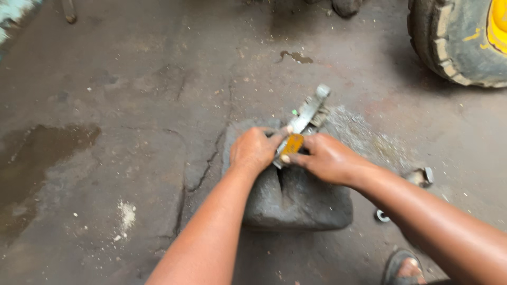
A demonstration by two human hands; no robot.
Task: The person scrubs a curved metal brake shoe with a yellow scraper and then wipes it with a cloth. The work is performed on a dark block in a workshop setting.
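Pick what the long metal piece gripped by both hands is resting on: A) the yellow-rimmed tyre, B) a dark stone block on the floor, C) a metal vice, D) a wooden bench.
B: the left hand and right hand hold the metal piece across a dark stone block that sits on the cracked concrete floor; the tyre stands apart at upper right.

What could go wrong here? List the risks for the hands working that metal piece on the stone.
1. Both the left hand and right hand are bare and grip the metal piece closely; a slip could cut or pinch fingers.
2. The piece rests on an uneven stone block, so it may rock or slide off.
3. A sandalled foot sits near the block; falling parts could strike it.
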